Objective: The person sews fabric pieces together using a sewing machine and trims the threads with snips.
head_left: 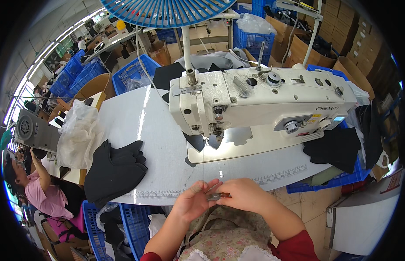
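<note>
Both of my hands are together in front of the sewing machine [263,98], just over the table's near edge. My right hand [244,195] is closed on small thread snips [219,196], which show a metal blade and a reddish-brown handle; its fingers partly cover them. My left hand [193,202] has its palm turned up and its fingers apart, beside the tip of the snips. Whether it touches them I cannot tell. A dark fabric piece [196,141] with pointed edges lies under the machine's needle area. Stacked black cut pieces [113,172] rest on the table at the left.
More black pieces [335,150] lie at the table's right end, over a blue crate [329,182]. Another blue crate [135,226] stands below the table at left. A blue fan guard [167,11] hangs over the far side. A person in pink [48,191] works at the left.
</note>
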A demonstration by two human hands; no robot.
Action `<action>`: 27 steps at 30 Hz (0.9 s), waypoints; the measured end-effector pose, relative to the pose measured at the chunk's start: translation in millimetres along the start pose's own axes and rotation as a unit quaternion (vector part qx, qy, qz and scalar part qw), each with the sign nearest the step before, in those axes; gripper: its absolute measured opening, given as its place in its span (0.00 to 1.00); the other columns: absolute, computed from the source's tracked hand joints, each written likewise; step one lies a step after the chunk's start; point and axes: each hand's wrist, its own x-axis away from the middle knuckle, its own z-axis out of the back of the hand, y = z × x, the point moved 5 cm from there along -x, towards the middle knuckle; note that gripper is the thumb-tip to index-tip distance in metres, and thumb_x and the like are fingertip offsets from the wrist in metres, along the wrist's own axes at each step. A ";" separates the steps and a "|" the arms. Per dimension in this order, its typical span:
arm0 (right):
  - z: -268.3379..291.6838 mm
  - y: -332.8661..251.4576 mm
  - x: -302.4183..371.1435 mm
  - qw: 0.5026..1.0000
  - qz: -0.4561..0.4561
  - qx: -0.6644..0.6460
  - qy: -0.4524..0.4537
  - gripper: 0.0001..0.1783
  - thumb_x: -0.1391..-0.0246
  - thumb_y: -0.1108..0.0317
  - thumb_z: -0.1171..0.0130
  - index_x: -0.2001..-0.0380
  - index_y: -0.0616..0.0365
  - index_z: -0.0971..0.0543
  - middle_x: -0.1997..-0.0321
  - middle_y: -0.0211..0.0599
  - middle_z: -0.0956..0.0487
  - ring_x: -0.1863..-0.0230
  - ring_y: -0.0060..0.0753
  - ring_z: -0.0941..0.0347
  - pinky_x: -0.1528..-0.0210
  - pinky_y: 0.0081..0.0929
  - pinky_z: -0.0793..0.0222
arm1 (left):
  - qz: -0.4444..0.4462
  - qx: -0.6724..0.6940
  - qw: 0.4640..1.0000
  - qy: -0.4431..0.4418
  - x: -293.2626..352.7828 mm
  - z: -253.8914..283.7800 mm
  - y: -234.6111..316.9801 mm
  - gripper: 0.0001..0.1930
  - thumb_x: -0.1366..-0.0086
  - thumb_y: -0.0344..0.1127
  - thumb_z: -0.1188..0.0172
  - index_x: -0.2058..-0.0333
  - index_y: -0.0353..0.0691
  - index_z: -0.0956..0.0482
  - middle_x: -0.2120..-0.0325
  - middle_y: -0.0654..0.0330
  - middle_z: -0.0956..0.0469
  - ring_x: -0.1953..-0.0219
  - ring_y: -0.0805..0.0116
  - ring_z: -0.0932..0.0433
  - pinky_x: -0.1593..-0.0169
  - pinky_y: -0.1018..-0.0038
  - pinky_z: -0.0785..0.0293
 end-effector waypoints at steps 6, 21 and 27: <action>1.1 8.8 5.4 0.995 -0.015 0.014 -0.097 0.12 0.52 0.60 0.38 0.68 0.55 0.18 0.69 0.43 0.21 0.66 0.50 0.24 0.65 0.41 0.30 | 0.008 -0.005 1.000 0.008 -0.2 -0.6 -0.1 0.08 0.36 0.41 0.41 0.70 0.45 0.21 0.45 0.58 0.27 0.35 0.57 0.41 0.37 0.48 0.42; 29.5 -12.0 -10.4 0.932 0.220 0.180 0.223 0.15 0.61 0.70 0.37 0.65 0.58 0.19 0.49 0.37 0.24 0.50 0.42 0.28 0.51 0.38 0.30 | 0.012 -0.154 0.987 0.040 -1.9 10.7 -2.3 0.08 0.31 0.37 0.46 0.61 0.38 0.26 0.63 0.56 0.21 0.63 0.64 0.19 0.64 0.74 0.22; 19.9 -5.5 -36.8 0.948 0.269 0.159 0.059 0.06 0.55 0.67 0.39 0.71 0.54 0.21 0.66 0.28 0.22 0.65 0.33 0.25 0.63 0.32 0.28 | 0.035 -0.165 0.985 0.043 -3.5 16.1 -0.2 0.07 0.30 0.38 0.47 0.65 0.41 0.27 0.70 0.63 0.22 0.69 0.71 0.22 0.72 0.80 0.30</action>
